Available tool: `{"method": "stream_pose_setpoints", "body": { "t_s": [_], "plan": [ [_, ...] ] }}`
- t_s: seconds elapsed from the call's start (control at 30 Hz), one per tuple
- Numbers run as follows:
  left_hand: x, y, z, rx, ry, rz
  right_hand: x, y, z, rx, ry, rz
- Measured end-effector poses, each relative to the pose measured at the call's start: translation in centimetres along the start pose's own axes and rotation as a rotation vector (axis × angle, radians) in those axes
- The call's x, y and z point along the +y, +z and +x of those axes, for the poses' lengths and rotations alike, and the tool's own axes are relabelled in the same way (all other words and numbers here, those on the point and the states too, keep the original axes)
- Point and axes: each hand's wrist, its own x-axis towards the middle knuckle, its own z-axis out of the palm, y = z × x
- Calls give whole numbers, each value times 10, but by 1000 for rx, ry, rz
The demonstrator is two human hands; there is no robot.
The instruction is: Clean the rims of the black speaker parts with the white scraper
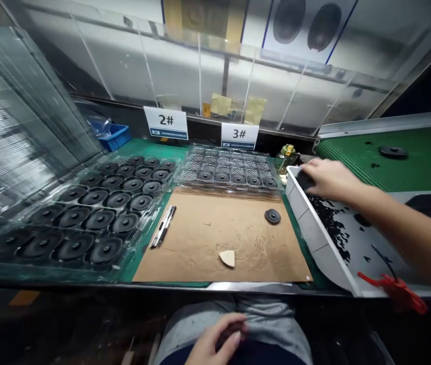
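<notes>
Over the far left corner of a white bin [314, 243], my right hand [327, 178] has its fingers closed on a black disc [305, 180], partly hidden by the hand. My left hand [219, 340] rests above my lap, loosely curled, with a gap between thumb and fingers and nothing visible in it. One black disc with a raised centre [272, 216] lies on the brown board [200, 223]. Near the board's front edge is a cream wedge-shaped piece [227, 258]. Small black scraps [329, 218] are scattered inside the bin.
Left stands a clear tray of black discs [118, 199]; behind the board, another partly filled clear tray [230, 165]. A cutter knife and pen [164, 226] lie on the board's left. A red-handled tool [393, 291] sits at the bin's front. Beyond is a green conveyor [420, 162].
</notes>
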Motion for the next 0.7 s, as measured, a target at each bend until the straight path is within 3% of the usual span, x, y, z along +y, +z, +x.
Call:
{"method": "stream_pose_setpoints", "body": {
  "t_s": [0.07,0.1,0.13,0.2,0.3,0.4,0.47,0.57,0.7],
  "plan": [
    [8,-1,8,44,6,-175,-50,12,-34,-108,-279,125],
    [12,-2,12,66,24,-275,-74,20,-53,-149,-510,302],
    [16,-2,15,73,51,-368,-97,28,-72,-180,-645,451],
    [23,-3,21,44,104,-504,-133,48,-105,-193,-741,672],
    [32,-7,21,-26,24,-598,-165,81,-136,-209,-638,932],
    [37,-15,15,14,-137,-670,-185,109,-151,-221,-412,1049],
    [37,-23,10,39,-186,-715,-196,119,-155,-220,-335,1068],
    [34,-38,6,86,-189,-787,-202,128,-148,-227,-305,1041],
    [33,-58,8,249,-69,-873,-192,155,-118,-142,4,938]
  ]
}}
